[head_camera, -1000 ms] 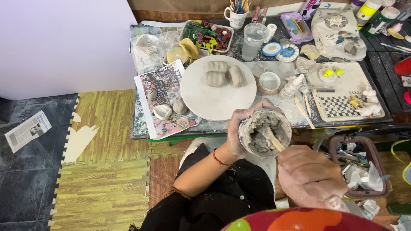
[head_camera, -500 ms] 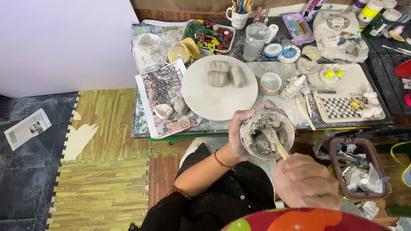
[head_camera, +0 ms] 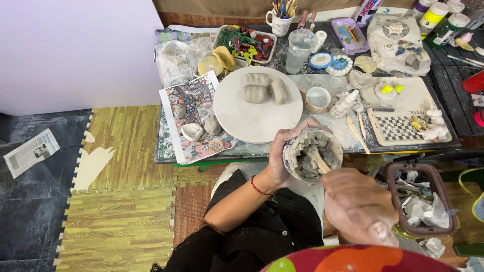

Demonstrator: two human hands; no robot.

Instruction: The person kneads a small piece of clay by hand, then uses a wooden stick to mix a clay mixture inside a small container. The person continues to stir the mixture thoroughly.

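Observation:
My left hand [head_camera: 281, 156] grips a small clay-smeared bowl [head_camera: 311, 153] of wet grey clay, held over my lap just in front of the table edge. My right hand [head_camera: 359, 205] holds a wooden stick [head_camera: 319, 161] whose tip is down in the clay. Beyond the bowl lies a round white turntable [head_camera: 252, 113] carrying three grey clay lumps [head_camera: 262, 88].
The low table [head_camera: 166, 151] is crowded: a printed sheet with small clay pieces [head_camera: 194, 118], a glass of water [head_camera: 300, 50], a cup of brushes [head_camera: 279, 20], a chequered board [head_camera: 398, 126], paint jars [head_camera: 437, 17]. A bin of scraps [head_camera: 418, 201] stands at my right. Foam mats [head_camera: 118, 201] cover the floor.
My right hand has shifted slightly while the stick moved around inside the bowl. The left hand keeps the bowl in the same place.

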